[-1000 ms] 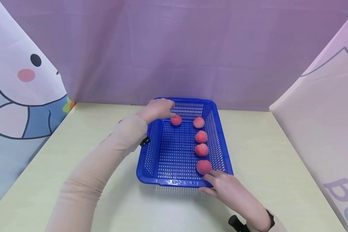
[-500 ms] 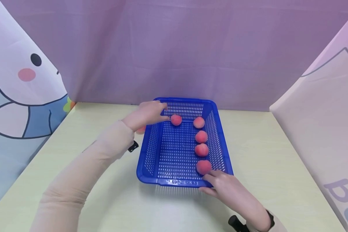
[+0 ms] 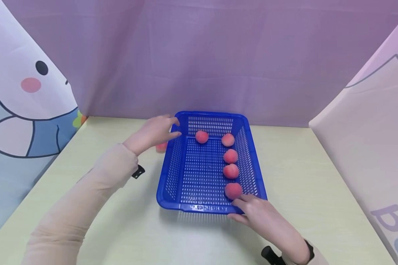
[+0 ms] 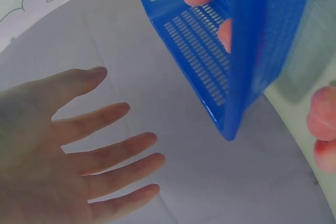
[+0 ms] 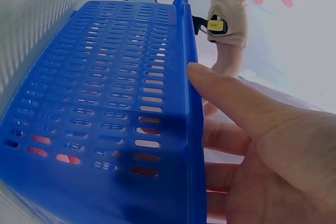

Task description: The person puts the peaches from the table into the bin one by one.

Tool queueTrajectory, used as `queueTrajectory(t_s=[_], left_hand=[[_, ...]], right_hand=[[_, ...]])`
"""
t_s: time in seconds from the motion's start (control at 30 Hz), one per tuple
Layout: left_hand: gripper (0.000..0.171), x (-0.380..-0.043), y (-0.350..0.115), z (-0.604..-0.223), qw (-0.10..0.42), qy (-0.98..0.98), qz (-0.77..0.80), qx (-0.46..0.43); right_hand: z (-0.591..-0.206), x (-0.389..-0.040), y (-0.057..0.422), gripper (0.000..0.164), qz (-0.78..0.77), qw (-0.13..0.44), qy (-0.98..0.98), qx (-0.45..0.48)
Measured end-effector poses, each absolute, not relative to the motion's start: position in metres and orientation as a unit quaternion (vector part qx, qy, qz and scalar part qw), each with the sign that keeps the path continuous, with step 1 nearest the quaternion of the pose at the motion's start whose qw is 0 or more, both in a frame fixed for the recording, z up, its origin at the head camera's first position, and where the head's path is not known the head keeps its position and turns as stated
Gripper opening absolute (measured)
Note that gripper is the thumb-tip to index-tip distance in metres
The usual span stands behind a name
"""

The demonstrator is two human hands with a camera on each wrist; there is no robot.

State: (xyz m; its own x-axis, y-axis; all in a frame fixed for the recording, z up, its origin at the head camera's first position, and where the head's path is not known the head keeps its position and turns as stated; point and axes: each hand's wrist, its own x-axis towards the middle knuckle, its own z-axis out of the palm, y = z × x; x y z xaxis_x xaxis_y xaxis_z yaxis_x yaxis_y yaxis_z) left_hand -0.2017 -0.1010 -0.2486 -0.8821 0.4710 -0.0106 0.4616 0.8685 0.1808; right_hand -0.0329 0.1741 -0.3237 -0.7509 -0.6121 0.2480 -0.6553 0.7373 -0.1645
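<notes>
In the head view a blue plastic basket [image 3: 202, 165] has several pinkish-red peaches inside. One peach [image 3: 202, 137] lies by the far wall, and others, such as this peach [image 3: 231, 171], line the right side. My left hand [image 3: 152, 132] hovers over the basket's far left corner. Its fingers are spread and hold nothing in the left wrist view, apart from the rim. My right hand [image 3: 257, 213] grips the near right corner, thumb [image 5: 226, 90] outside the rim and fingers inside, next to the nearest peach [image 3: 233, 191].
Outside the basket's left wall, more peaches [image 4: 323, 114] lie on the pale table [image 3: 199, 243]; the head view shows one peach [image 3: 161, 147] half hidden under my left wrist. A purple cloth [image 3: 199, 59] hangs behind, with printed panels [image 3: 368, 154] at both sides.
My left hand has moved left, away from the far-left peach inside the basket, uncovering a peach outside the left wall. The right hand and the basket have stayed put.
</notes>
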Motion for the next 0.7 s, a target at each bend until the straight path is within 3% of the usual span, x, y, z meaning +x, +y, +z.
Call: queueTrajectory(t_s=[0.7], left_hand=[[0.037,-0.214,-0.146,-0.284,0.010,0.968,0.163,0.188]], right_hand=[[-0.323,-0.033,0.174,0.026,0.124,0.086,-0.928,0.342]])
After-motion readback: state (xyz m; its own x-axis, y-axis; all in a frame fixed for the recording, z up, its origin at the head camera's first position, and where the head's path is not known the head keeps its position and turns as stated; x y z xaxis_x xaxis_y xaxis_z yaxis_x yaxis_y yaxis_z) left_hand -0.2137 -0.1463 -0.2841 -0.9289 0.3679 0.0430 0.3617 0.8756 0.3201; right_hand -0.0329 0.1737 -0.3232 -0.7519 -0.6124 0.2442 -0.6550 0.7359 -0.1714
